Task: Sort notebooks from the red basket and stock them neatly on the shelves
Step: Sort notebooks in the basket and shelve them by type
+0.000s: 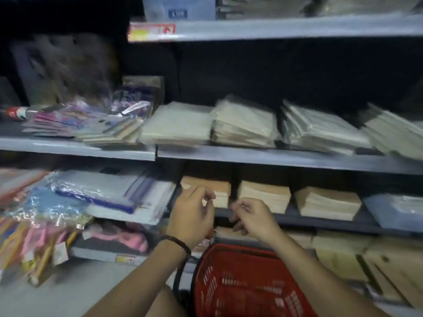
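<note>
— Where are the person's hands?

— Both are raised in front of the lower shelf (332,221), close together but not touching. The left hand (192,217) and the right hand (251,221) are released, fingers loosely curled with nothing gripped in them. The blur hides finer detail.

— And the red basket?

— The red basket (240,287) sits low, beneath the hands and between the two forearms, near the foot of the shelving.

— Where are the notebooks?

— The tan notebook stacks (265,195) lie side by side on the lower shelf, just behind the hands. The pale wrapped stacks (245,126) line the middle shelf (274,159) above them, some of them tilted.

— What lies to the left?

— The colourful wrapped packets (75,197) are heaped loosely, overlapping one another. A dark bracelet (178,244) circles the left wrist.
</note>
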A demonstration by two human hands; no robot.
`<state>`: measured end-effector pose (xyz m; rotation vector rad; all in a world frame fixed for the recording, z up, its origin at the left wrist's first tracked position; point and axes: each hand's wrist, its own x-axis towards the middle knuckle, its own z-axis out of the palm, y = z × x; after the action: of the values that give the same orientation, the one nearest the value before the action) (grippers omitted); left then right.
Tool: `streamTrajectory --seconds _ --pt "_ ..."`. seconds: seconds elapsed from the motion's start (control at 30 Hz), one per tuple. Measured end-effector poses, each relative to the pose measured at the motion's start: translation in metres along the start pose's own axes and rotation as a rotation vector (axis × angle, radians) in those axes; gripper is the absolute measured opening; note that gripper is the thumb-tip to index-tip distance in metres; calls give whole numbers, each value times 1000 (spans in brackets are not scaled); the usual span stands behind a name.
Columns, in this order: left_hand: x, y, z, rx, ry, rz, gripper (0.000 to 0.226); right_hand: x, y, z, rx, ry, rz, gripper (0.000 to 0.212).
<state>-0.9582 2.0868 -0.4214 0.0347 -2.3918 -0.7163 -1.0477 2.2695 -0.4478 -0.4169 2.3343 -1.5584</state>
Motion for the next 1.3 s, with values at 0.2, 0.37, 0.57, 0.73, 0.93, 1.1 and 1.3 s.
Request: streamTrajectory --seconds 0.2,0.37,0.57,0.73,0.93,1.1,1.3 --pt "-107 -14 113 -3 -698 -290 9 -52 171 -12 -328 -174 267 18" --pt "-149 -33 169 23 -1056 -355 14 -89 274 -28 -615 -333 453 10" --pt "-166 -46 211 30 -1138 -389 20 -90 331 -26 -772 -411 593 16" --pt "-184 -59 232 37 -1191 -398 19 -74 364 -12 -715 -434 673 33" --pt "-185 -72 236 78 -1198 -404 20 -64 386 -8 -655 -518 661 27" --pt "-185 -74 239 67 -1211 -445 19 -62 393 -4 -708 -542 671 27" --pt "-188 -74 243 33 -1227 -488 19 -58 395 1 -802 -361 567 31"
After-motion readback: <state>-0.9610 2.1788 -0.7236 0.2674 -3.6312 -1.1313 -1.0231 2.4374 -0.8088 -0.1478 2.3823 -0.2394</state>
